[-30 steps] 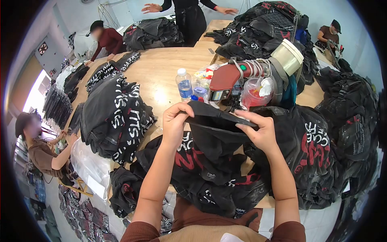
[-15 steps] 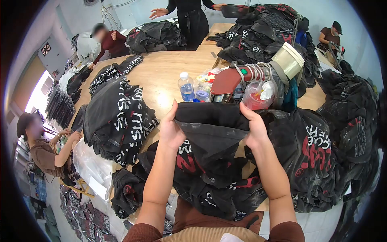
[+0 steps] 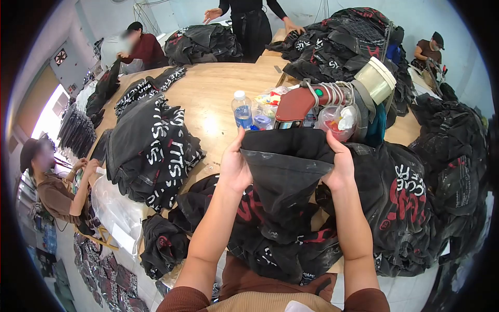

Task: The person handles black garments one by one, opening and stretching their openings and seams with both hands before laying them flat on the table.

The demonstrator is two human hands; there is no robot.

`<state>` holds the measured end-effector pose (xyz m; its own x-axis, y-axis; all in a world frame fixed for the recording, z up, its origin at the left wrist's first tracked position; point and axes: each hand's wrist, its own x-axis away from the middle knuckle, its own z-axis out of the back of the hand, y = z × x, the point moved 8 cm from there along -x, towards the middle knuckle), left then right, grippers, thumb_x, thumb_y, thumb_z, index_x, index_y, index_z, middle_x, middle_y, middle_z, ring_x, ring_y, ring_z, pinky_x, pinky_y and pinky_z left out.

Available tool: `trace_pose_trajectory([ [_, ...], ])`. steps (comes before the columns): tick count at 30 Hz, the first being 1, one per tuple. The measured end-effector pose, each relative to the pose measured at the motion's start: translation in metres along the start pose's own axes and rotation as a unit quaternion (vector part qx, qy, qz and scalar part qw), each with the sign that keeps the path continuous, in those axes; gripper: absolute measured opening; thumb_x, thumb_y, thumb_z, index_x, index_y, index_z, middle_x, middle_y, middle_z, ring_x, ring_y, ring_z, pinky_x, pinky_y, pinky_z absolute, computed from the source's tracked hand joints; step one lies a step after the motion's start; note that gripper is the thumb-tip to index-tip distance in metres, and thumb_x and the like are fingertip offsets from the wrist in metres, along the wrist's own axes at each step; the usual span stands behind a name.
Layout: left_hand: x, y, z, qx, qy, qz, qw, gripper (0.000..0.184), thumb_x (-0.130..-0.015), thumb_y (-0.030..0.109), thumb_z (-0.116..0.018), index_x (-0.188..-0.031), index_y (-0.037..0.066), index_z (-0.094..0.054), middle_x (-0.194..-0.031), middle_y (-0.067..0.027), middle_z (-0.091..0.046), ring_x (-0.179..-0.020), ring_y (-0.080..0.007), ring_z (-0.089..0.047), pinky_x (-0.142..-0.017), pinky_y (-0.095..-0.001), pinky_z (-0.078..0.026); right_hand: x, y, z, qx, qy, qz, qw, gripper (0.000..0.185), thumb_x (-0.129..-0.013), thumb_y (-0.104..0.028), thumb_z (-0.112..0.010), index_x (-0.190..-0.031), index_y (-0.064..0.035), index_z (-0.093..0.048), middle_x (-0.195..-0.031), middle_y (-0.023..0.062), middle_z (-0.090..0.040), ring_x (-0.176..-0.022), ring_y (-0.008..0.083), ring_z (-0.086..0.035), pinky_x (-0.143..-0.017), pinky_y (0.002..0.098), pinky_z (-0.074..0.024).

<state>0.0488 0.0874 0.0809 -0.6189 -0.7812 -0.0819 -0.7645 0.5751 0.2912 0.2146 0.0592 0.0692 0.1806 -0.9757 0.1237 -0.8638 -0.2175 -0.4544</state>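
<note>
A black garment (image 3: 286, 174) with red print hangs from both my hands, its wide opening facing up towards the far side of the table. My left hand (image 3: 236, 169) grips the left end of the opening's edge, thumb on top. At the right end, my right hand (image 3: 340, 165) pinches the same edge between thumb and fingers. The lower part of the cloth drapes onto more dark garments (image 3: 280, 257) heaped at the table's near edge, and where it ends among them I cannot make out.
Folded black garments (image 3: 150, 151) with white lettering are stacked on the left; another pile (image 3: 397, 208) stands right. Beyond my hands are a water bottle (image 3: 242, 110), a red cord-wrapped device (image 3: 301, 106), a plastic cup (image 3: 335, 124) and a cream bucket (image 3: 375, 80). Several people work around the table (image 3: 208, 88).
Both my hands have shifted slightly right with the garment, and its opening gapes wider. Across the table, a maroon-sleeved person has raised a dark garment; a black-clothed person's hand now rests on the pile.
</note>
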Motion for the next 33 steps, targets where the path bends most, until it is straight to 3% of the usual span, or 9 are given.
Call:
trace_pose_trajectory([
  [11,0.082,-0.016,0.017,-0.081,0.085,-0.102,0.988,0.052,-0.099,0.041,-0.037,-0.116,-0.003,-0.058,-0.119,-0.0177,-0.061,-0.109,-0.0323,-0.059,-0.097,-0.0447,-0.043,0.074,0.022,0.026,0.25,-0.052,0.109,0.961,0.037,-0.097,-0.029,-0.048,-0.105,0.0051,-0.059,-0.105,0.0168,-0.065,-0.098,0.0261,-0.064,-0.089,0.0366,-0.0494],
  [14,0.133,-0.021,0.027,-0.054,-0.017,-0.115,0.992,0.044,-0.098,0.043,-0.039,-0.091,0.005,-0.06,-0.086,-0.0151,-0.066,-0.087,-0.0294,-0.065,-0.094,-0.0482,-0.042,0.11,0.041,0.017,0.343,-0.207,0.052,0.915,0.05,-0.098,-0.041,-0.042,-0.102,0.0068,-0.059,-0.109,0.0204,-0.064,-0.096,0.0237,-0.064,-0.087,0.0329,-0.0485],
  [16,0.183,-0.047,0.045,-0.127,-0.035,-0.044,0.99,0.041,-0.095,0.041,-0.046,-0.08,0.005,-0.06,-0.067,-0.0168,-0.062,-0.077,-0.032,-0.065,-0.088,-0.0511,-0.043,0.124,0.042,0.034,0.319,-0.186,0.016,0.929,0.057,-0.098,-0.048,-0.039,-0.109,0.0046,-0.06,-0.11,0.0165,-0.065,-0.094,0.0231,-0.065,-0.085,0.0337,-0.0479],
  [18,0.222,-0.089,0.053,-0.327,-0.027,0.119,0.937,0.047,-0.093,0.043,-0.051,-0.095,-0.003,-0.063,-0.08,-0.0183,-0.065,-0.09,-0.0292,-0.064,-0.091,-0.0424,-0.043,0.123,0.042,0.067,0.358,-0.073,0.013,0.931,0.056,-0.098,-0.047,-0.038,-0.115,0.0028,-0.057,-0.115,0.0158,-0.063,-0.095,0.0227,-0.064,-0.085,0.0335,-0.0477],
  [21,0.247,-0.158,0.057,-0.315,-0.064,0.307,0.896,0.052,-0.099,0.049,-0.033,-0.105,0.001,-0.051,-0.097,-0.0173,-0.067,-0.097,-0.0245,-0.062,-0.1,-0.0367,-0.036,0.111,0.061,0.092,0.45,0.051,0.029,0.891,0.053,-0.099,-0.043,-0.037,-0.125,0.0006,-0.051,-0.122,0.0154,-0.058,-0.101,0.0219,-0.062,-0.086,0.0311,-0.0463],
  [23,0.244,-0.176,0.062,-0.352,-0.025,0.283,0.892,0.05,-0.1,0.049,-0.028,-0.107,0.004,-0.048,-0.094,-0.0137,-0.067,-0.097,-0.0198,-0.062,-0.1,-0.0346,-0.034,0.095,0.088,0.108,0.53,0.081,0.027,0.844,0.049,-0.098,-0.039,-0.044,-0.134,-0.0055,-0.044,-0.133,0.0139,-0.05,-0.101,0.019,-0.06,-0.081,0.0272,-0.0451],
  [26,0.231,-0.18,0.049,-0.358,-0.025,0.215,0.908,0.047,-0.101,0.044,-0.03,-0.102,0.002,-0.051,-0.094,-0.0135,-0.066,-0.095,-0.0201,-0.062,-0.096,-0.0341,-0.038,0.078,0.149,0.128,0.659,0.077,0.027,0.748,0.032,-0.093,-0.021,-0.056,-0.118,-0.0013,-0.054,-0.097,0.0061,-0.065,-0.076,0.0132,-0.056,-0.071,0.0254,-0.0448],
  [28,0.218,-0.161,0.038,-0.387,-0.004,0.128,0.913,0.046,-0.101,0.042,-0.032,-0.099,0.001,-0.052,-0.093,-0.0143,-0.065,-0.095,-0.0222,-0.062,-0.093,-0.0347,-0.041,0.089,0.157,0.102,0.61,0.058,0.143,0.777,0.023,-0.093,-0.017,-0.056,-0.106,0.0018,-0.056,-0.078,0.0021,-0.062,-0.067,0.0104,-0.05,-0.066,0.0265,-0.0449],
  [33,0.211,-0.085,0.04,-0.385,0.132,-0.105,0.908,0.039,-0.1,0.038,-0.035,-0.092,0.003,-0.049,-0.092,-0.0187,-0.063,-0.091,-0.0273,-0.062,-0.087,-0.0391,-0.046,0.101,0.062,0.11,0.189,0.208,0.21,0.936,0.013,-0.096,-0.02,-0.052,-0.103,-0.0088,-0.054,-0.095,-0.0014,-0.055,-0.089,0.0097,-0.05,-0.081,0.0251,-0.042],
])
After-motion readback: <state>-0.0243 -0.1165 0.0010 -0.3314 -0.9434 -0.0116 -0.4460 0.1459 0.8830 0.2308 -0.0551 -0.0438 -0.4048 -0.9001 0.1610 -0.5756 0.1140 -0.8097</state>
